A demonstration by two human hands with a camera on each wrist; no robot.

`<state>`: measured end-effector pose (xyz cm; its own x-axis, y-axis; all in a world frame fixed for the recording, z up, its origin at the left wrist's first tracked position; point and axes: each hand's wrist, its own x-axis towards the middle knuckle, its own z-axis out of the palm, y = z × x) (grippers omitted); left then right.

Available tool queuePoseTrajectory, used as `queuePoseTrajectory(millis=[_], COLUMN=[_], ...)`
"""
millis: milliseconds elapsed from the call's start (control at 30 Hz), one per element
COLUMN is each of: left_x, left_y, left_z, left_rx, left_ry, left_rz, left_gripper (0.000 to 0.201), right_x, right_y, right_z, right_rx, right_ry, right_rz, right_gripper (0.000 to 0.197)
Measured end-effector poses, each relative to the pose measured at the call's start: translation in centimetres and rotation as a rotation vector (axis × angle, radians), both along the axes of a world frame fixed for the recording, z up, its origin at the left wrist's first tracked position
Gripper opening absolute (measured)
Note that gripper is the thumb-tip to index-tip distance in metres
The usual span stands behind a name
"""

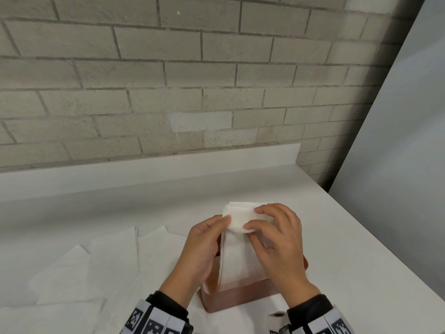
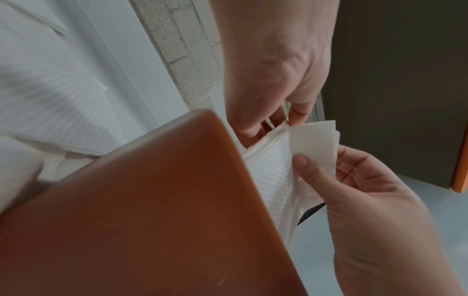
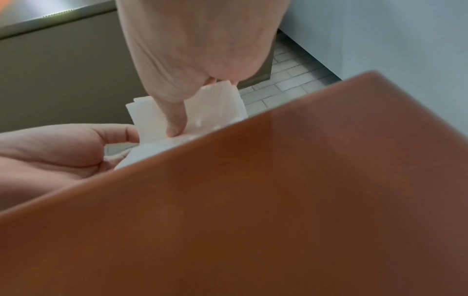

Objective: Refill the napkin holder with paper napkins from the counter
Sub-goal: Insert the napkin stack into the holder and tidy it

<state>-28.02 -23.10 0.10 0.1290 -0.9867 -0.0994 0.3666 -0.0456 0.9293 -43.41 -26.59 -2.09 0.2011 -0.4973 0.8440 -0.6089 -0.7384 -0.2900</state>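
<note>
A stack of white paper napkins (image 1: 237, 261) stands upright in a reddish-brown napkin holder (image 1: 231, 301) near the front of the white counter (image 1: 325, 237). The top of the stack is bent over toward me. My left hand (image 1: 224, 222) holds the stack's left edge, thumb in front and fingers behind. My right hand (image 1: 252, 219) pinches the folded-over top between thumb and forefinger. In the left wrist view the napkins (image 2: 273, 176) rise past the holder (image 2: 152, 200). The right wrist view shows my thumb (image 3: 174, 124) pressing on the napkins (image 3: 149, 118) above the holder (image 3: 253, 200).
Several loose napkins (image 1: 108, 261) lie spread on the counter to the left of the holder. A paper roll (image 1: 277, 319) sits at the front edge by my right wrist. A brick wall (image 1: 168, 80) backs the counter; a grey panel (image 1: 397, 141) stands at its right end.
</note>
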Motion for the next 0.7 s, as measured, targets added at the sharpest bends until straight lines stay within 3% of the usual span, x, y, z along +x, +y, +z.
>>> queuePoseTrajectory(millis=[233,700], left_x=[0.14,-0.12], left_y=[0.03,-0.14], left_z=[-0.11,-0.35], left_rx=[-0.028,0.005], left_ry=[-0.081,0.007], left_rz=[-0.042,0.075], left_gripper=[0.022,0.024], right_x=[-0.12,-0.20], right_y=[-0.50,0.17], right_z=[0.06,-0.64], right_rx=[0.072,-0.073], right_ry=[0.139,-0.022], right_rz=[-0.052,0.019], right_gripper=[0.036,0.021])
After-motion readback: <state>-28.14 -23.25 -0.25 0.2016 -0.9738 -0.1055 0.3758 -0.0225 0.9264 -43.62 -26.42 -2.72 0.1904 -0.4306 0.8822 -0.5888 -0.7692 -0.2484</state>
